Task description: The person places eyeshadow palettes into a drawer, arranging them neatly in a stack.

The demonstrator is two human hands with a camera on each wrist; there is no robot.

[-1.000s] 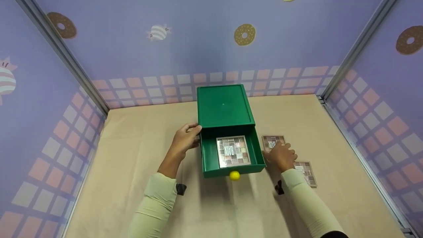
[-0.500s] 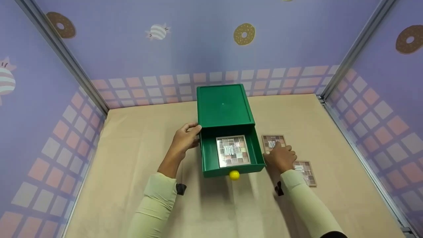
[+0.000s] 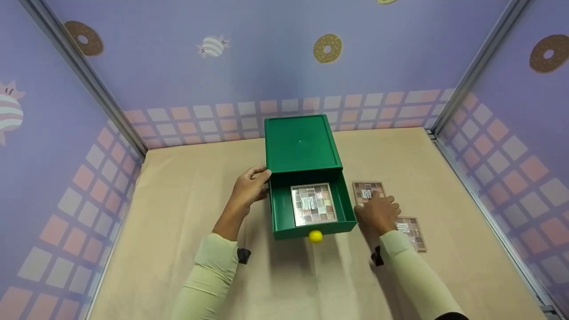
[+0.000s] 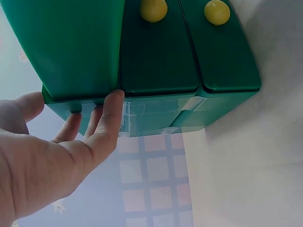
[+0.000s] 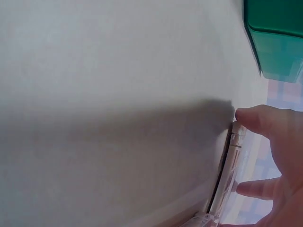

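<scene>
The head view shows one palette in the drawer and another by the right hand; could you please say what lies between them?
The drawer's right wall, then a narrow strip of beige tabletop; the head view shows both.

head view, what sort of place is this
Probably a small staged booth: purple panels printed with donuts and sweets enclose a beige work surface on three sides, with grey posts at the corners.

head: even light | glare on case (image 3: 314, 204) | shadow below drawer (image 3: 291, 233) | wrist views: dimmer
</scene>
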